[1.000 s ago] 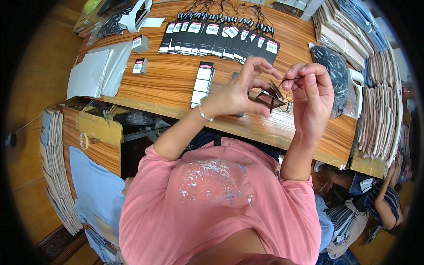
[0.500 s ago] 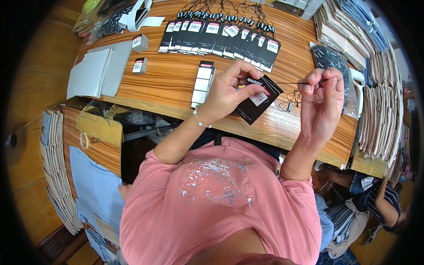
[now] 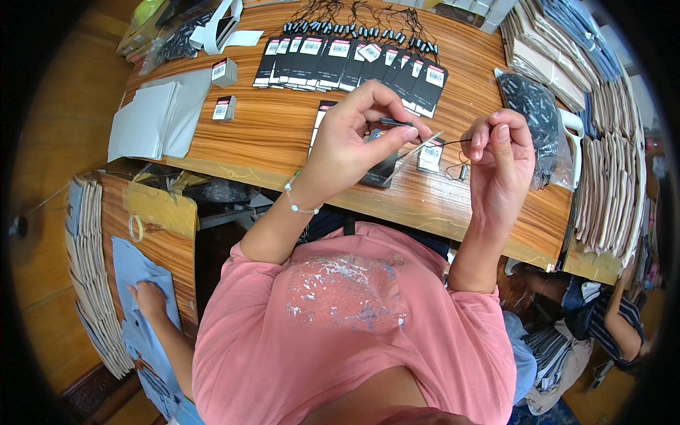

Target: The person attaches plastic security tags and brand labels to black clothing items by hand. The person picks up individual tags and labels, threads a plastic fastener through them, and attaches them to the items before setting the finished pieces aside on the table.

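Near the counter's [image 3: 273, 134] front edge, my left grip [image 3: 358, 131] pinches a hang tag [image 3: 427, 144] while my right grip [image 3: 501, 152], pinching black cord [image 3: 457, 142], should pull gently.

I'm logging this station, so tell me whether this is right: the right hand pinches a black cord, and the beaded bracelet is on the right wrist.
One detail is wrong: the head view shows the beaded bracelet on the left wrist. The right hand does pinch a black cord.
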Tool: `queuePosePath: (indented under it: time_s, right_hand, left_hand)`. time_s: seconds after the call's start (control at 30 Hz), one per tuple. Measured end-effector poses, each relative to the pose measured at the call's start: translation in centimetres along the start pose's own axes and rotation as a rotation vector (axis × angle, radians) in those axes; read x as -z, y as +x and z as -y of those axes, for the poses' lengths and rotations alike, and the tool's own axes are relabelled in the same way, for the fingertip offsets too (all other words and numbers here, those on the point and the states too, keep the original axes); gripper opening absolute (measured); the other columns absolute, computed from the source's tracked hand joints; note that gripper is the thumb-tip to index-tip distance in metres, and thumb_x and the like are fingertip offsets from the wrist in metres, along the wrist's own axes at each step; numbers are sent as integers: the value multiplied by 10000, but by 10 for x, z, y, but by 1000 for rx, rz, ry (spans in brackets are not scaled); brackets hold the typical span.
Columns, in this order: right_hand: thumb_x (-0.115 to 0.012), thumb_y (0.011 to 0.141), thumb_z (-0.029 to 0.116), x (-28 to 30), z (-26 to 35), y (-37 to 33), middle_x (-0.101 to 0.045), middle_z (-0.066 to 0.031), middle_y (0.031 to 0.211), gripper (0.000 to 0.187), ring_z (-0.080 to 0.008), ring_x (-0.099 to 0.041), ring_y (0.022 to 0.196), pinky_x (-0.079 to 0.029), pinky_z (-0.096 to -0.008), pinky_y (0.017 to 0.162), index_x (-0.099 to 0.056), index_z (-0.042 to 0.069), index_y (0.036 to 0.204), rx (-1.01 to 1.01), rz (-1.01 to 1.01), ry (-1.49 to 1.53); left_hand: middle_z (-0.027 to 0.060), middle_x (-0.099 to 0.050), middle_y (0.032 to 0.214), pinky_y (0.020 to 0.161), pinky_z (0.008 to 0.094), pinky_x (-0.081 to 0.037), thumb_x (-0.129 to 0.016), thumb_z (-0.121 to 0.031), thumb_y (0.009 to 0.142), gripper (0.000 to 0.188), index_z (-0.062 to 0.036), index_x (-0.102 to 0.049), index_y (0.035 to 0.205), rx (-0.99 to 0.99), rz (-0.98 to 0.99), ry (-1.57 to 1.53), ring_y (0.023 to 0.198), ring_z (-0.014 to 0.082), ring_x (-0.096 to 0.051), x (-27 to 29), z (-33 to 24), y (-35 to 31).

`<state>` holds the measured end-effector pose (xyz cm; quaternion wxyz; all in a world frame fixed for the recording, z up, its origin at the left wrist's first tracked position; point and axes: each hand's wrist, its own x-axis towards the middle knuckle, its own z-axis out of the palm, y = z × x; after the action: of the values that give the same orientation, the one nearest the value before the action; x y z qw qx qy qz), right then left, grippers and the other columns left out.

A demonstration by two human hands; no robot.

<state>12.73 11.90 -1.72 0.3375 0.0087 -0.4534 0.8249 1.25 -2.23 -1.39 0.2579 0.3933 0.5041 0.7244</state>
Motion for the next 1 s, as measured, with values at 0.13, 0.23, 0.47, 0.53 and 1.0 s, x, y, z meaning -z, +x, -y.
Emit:
queuePosePath:
  time_s: [0.13, 0.23, 0.47, 0.53, 1.0]
  right_hand:
    - [-521, 837, 27, -3, -2, 0, -561, -107, 748, 217, -131, -515, 670, -436, -236, 624, -473, -18, 1044, 0, -67, -36]
    - [-524, 822, -6, -11, 1, -1, -583, -125, 788, 230, -134, -535, 688, -454, -240, 653, -477, -24, 1047, 2, -58, -94]
    - [-552, 798, -20, -13, -2, -6, -615, -128, 825, 141, -160, -599, 734, -481, -246, 684, -558, -43, 936, 10, -1, -218]
    - [-569, 782, -38, -16, -5, -8, -615, -106, 826, 121, -151, -600, 752, -478, -237, 683, -573, -43, 902, 9, -5, -281]
    - [-592, 734, -82, -26, -11, -9, -538, -68, 856, 190, -106, -564, 739, -441, -204, 667, -495, -41, 891, 30, 49, -482]
  left_hand:
    - [106, -610, 849, 728, 241, -478, -588, 53, 760, 140, -6, -491, 841, 53, 13, -97, 846, 152, -601, -2, -15, 0]
    - [127, -616, 848, 727, 248, -485, -591, 60, 749, 117, 15, -525, 834, -32, 67, -27, 832, 166, -605, -1, -19, -1]
    - [144, -624, 867, 737, 276, -495, -559, 43, 777, 189, 56, -566, 965, 10, 20, 39, 816, 187, -608, 2, -25, -1]
    - [144, -623, 869, 733, 272, -495, -548, 24, 794, 185, 59, -560, 976, 39, -39, -24, 815, 180, -606, -3, -29, 1]
    - [93, -597, 829, 675, 232, -495, -613, 6, 759, 212, 30, -546, 959, 25, -98, -74, 737, 125, -588, 1, -12, 5]
